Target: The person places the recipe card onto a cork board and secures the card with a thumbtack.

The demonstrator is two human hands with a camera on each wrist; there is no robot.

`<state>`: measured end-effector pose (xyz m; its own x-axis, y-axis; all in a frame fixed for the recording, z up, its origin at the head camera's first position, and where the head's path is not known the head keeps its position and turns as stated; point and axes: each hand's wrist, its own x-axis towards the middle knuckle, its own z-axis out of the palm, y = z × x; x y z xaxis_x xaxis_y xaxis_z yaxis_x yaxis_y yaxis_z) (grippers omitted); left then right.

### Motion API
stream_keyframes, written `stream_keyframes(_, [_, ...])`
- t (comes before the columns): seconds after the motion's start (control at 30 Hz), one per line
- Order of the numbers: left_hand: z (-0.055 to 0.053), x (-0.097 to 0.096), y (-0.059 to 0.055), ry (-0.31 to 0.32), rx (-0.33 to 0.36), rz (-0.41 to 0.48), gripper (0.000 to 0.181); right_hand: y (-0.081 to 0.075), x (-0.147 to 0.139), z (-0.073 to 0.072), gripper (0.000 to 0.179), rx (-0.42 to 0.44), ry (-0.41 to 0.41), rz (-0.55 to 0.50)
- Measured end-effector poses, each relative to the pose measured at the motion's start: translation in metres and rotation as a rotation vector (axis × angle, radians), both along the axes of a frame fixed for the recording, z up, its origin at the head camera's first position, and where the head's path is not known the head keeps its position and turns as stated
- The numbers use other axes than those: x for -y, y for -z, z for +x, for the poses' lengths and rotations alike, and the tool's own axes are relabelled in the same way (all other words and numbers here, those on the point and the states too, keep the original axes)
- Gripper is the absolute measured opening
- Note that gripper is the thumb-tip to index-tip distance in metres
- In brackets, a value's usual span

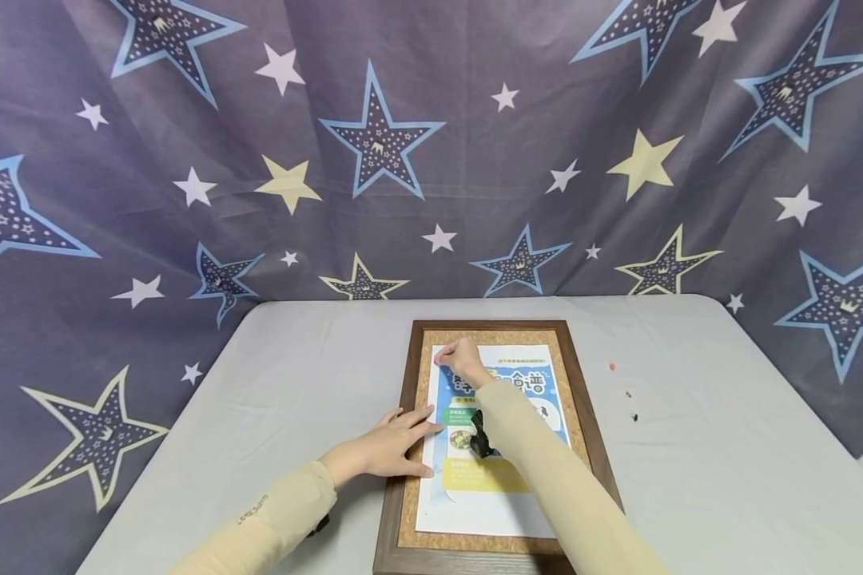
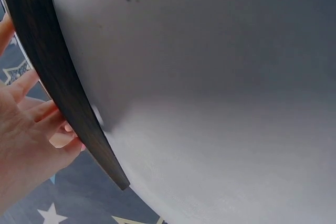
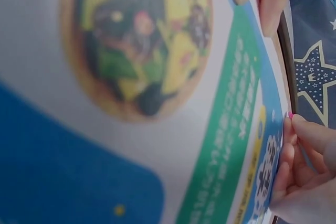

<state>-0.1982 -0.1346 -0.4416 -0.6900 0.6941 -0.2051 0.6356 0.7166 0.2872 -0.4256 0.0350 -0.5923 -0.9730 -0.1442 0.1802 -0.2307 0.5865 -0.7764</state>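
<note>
A printed poster [image 1: 489, 515] with blue, green and yellow blocks lies on a cork board [image 1: 408, 511] in a dark wooden frame [image 1: 595, 415]. At the poster's upper left corner, my right hand [image 1: 463, 359] pinches a small pink push pin [image 3: 291, 115] between thumb and fingertip. My left hand [image 1: 391, 446] rests with fingers spread across the frame's left side, fingertips on the poster's left margin. The left wrist view shows this hand [image 2: 23, 140] beside the dark frame edge [image 2: 65, 72]. Part of the poster's heading is hidden behind my right hand and sleeve.
On the grey-white tabletop [image 1: 316, 375], right of the frame, lie a small orange-red piece [image 1: 612, 366], a tiny brown one [image 1: 628, 394] and a small black one [image 1: 635, 418]. A dark curtain [image 1: 467, 216] with stars hangs behind and beside the table.
</note>
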Motion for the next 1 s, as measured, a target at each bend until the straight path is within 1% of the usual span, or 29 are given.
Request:
stream_keyframes(0.03, [0.000,0.000,0.000,0.001,-0.002,0.001,0.067,-0.001,-0.001,0.001,0.010,-0.005,-0.008,-0.010])
stream_keyframes(0.1, [-0.001,-0.001,0.000,0.002,-0.003,0.004,0.067,-0.006,-0.003,0.005,0.013,0.026,-0.025,-0.023])
stream_keyframes(0.13, [-0.001,-0.001,0.001,0.003,-0.002,0.005,0.067,-0.004,-0.004,0.003,0.011,-0.010,-0.030,-0.039])
stream_keyframes(0.17, [-0.001,-0.001,0.001,0.001,0.000,0.006,0.067,-0.003,-0.003,0.001,0.013,0.023,-0.025,-0.030])
stream_keyframes(0.2, [-0.001,-0.001,0.001,0.001,0.000,0.007,0.067,0.004,-0.002,-0.005,0.010,0.003,-0.020,-0.027])
stream_keyframes(0.27, [-0.001,0.000,0.001,0.002,0.000,0.010,0.067,0.019,-0.002,-0.018,0.010,0.049,-0.003,-0.013])
stream_keyframes(0.3, [-0.001,0.000,0.001,0.003,0.000,0.011,0.067,0.034,-0.003,-0.030,0.010,0.060,-0.002,-0.014])
stream_keyframes(0.33, [-0.001,0.000,0.001,0.003,0.001,0.013,0.067,0.053,-0.003,-0.046,0.008,0.054,0.001,-0.018])
stream_keyframes(0.37, [-0.001,0.000,0.001,0.003,0.000,0.013,0.067,0.063,-0.003,-0.054,0.008,0.083,0.008,-0.012])
stream_keyframes(0.4, [-0.001,0.000,0.001,0.003,-0.001,0.014,0.067,0.074,-0.004,-0.062,0.010,0.077,-0.002,-0.030])
stream_keyframes(0.43, [-0.001,0.000,0.001,0.002,-0.001,0.014,0.067,0.080,-0.005,-0.066,0.011,0.104,-0.006,-0.041])
stream_keyframes(0.5, [-0.001,0.000,0.002,0.001,-0.001,0.013,0.067,0.084,-0.006,-0.071,0.012,0.138,-0.011,-0.043])
stream_keyframes(0.53, [-0.001,0.000,0.002,0.000,-0.001,0.013,0.067,0.081,-0.006,-0.068,0.011,0.136,-0.007,-0.034])
stream_keyframes(0.57, [-0.001,0.000,0.002,0.000,-0.001,0.013,0.067,0.070,-0.005,-0.060,0.011,0.145,-0.003,-0.027])
stream_keyframes(0.6, [-0.001,0.000,0.002,-0.001,-0.001,0.014,0.067,0.063,-0.004,-0.055,0.010,0.152,-0.001,-0.023])
stream_keyframes(0.63, [-0.001,0.000,0.002,-0.001,-0.001,0.014,0.067,0.056,-0.003,-0.049,0.009,0.141,0.005,-0.003])
stream_keyframes(0.73, [-0.001,0.000,0.002,-0.002,0.003,0.017,0.067,0.025,-0.002,-0.027,0.007,0.123,-0.007,0.027])
stream_keyframes(0.83, [-0.001,0.000,0.002,0.000,0.005,0.015,0.067,-0.003,-0.001,-0.007,0.010,0.134,-0.010,0.052])
stream_keyframes(0.87, [-0.001,0.000,0.001,0.001,0.005,0.016,0.067,-0.009,-0.001,-0.003,0.012,0.126,-0.015,0.051])
stream_keyframes(0.97, [-0.001,0.000,0.001,0.001,0.003,0.015,0.067,-0.016,-0.001,0.000,0.017,0.152,-0.008,0.066])
stream_keyframes(1.0, [-0.001,0.000,0.000,0.001,0.003,0.016,0.067,-0.013,-0.001,-0.002,0.017,0.128,-0.011,0.061])
